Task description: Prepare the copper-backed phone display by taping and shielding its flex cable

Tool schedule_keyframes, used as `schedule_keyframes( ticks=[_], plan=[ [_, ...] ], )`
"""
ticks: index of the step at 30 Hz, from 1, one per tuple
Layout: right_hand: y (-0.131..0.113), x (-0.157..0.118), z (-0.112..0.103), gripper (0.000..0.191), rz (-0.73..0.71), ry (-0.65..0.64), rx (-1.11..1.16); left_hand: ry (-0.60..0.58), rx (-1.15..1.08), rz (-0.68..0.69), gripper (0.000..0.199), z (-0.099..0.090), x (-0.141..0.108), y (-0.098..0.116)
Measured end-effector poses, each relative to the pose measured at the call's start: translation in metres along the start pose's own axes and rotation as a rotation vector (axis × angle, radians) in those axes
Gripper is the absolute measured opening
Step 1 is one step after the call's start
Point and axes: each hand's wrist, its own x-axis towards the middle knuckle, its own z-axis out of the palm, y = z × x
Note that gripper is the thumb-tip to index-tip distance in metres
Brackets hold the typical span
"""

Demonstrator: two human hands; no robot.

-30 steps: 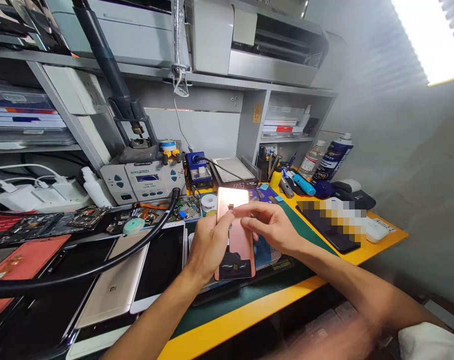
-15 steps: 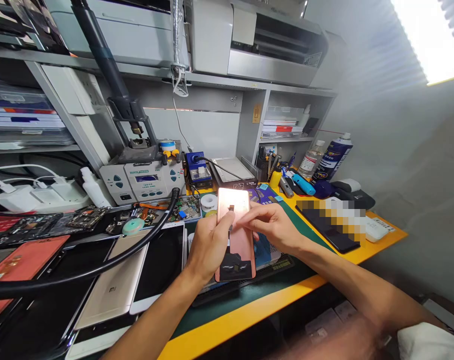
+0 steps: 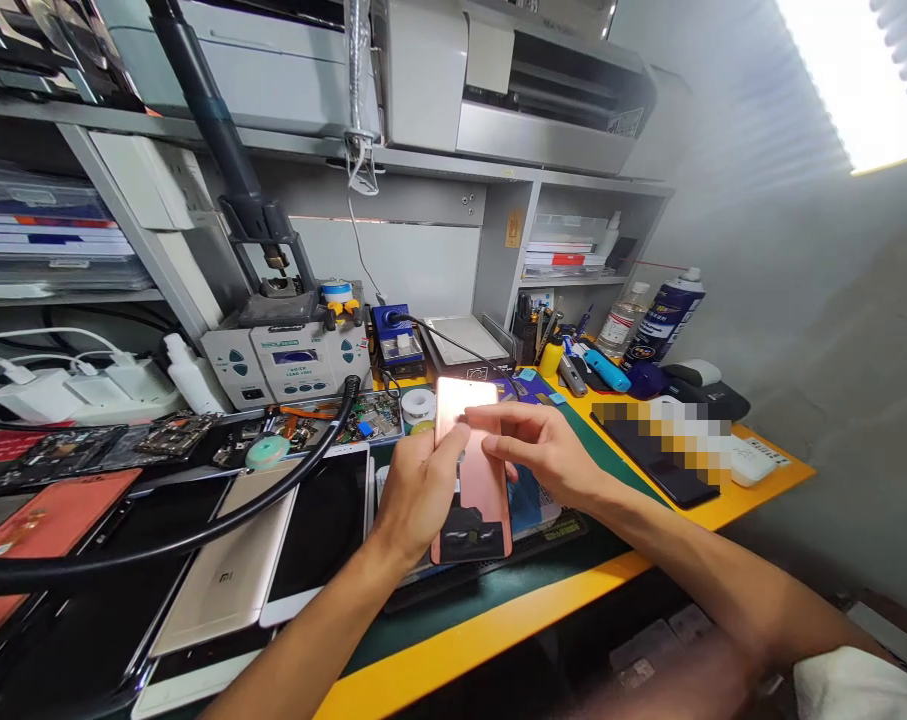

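A copper-coloured phone panel (image 3: 484, 487) with a black lower end is held up near the bench's front edge. My left hand (image 3: 421, 482) is closed round its left side, the thumb lying on the face. Over the panel's upper half is my right hand (image 3: 547, 445), thumb and forefinger apart, with nothing visible between them. The forefinger tip reaches a small dark part (image 3: 460, 417) just above my left thumb. That part is mostly covered by the fingers.
Several phones, including a gold one (image 3: 224, 575), lie to the left under a black hose (image 3: 198, 545). A soldering station (image 3: 295, 365) stands behind them. A black phone (image 3: 648, 460) lies to the right. Bottles and a spray can (image 3: 663, 318) stand at the back right.
My right forefinger has moved up and left on the panel, and its tip is now apart from the thumb. My left hand and the panel have barely moved.
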Motion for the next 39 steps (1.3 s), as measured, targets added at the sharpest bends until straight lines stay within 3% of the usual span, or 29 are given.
schedule_keyframes(
  ticks=[3, 7, 11, 13, 17, 21, 24, 28, 39],
  plan=[
    [0.0001, -0.0003, -0.0001, 0.010, -0.005, -0.001, 0.004, 0.010, -0.003, -0.001, 0.040, 0.0001, 0.0003, -0.0005],
    [-0.0017, -0.0002, 0.0005, 0.042, 0.018, 0.015, 0.010, -0.003, -0.010, 0.002, 0.042, -0.0002, -0.0003, -0.0005],
    [-0.0025, 0.0001, 0.0011, 0.010, 0.012, 0.006, 0.001, 0.002, -0.009, 0.000, 0.040, -0.0005, -0.0007, -0.0003],
    [-0.0030, 0.0002, 0.0015, 0.011, 0.009, 0.016, 0.006, 0.007, -0.006, 0.002, 0.040, -0.0004, -0.0011, 0.0002],
    [-0.0046, 0.0000, 0.0017, 0.045, 0.028, 0.028, 0.013, 0.008, 0.000, 0.010, 0.040, -0.0003, -0.0025, 0.0019],
    [-0.0048, -0.0004, 0.0009, 0.009, 0.010, 0.009, -0.005, 0.008, 0.007, 0.007, 0.040, 0.0000, -0.0027, 0.0024],
    [-0.0046, -0.0008, 0.0009, 0.009, 0.001, 0.016, -0.009, -0.004, 0.004, 0.007, 0.040, 0.0009, -0.0028, 0.0021],
    [-0.0049, -0.0016, 0.0002, 0.039, 0.015, 0.028, -0.016, -0.001, 0.007, 0.011, 0.040, 0.0018, -0.0038, 0.0030],
    [-0.0055, -0.0015, -0.0005, 0.012, -0.005, 0.027, -0.048, -0.009, 0.005, 0.016, 0.040, 0.0011, -0.0048, 0.0033]
  ],
)
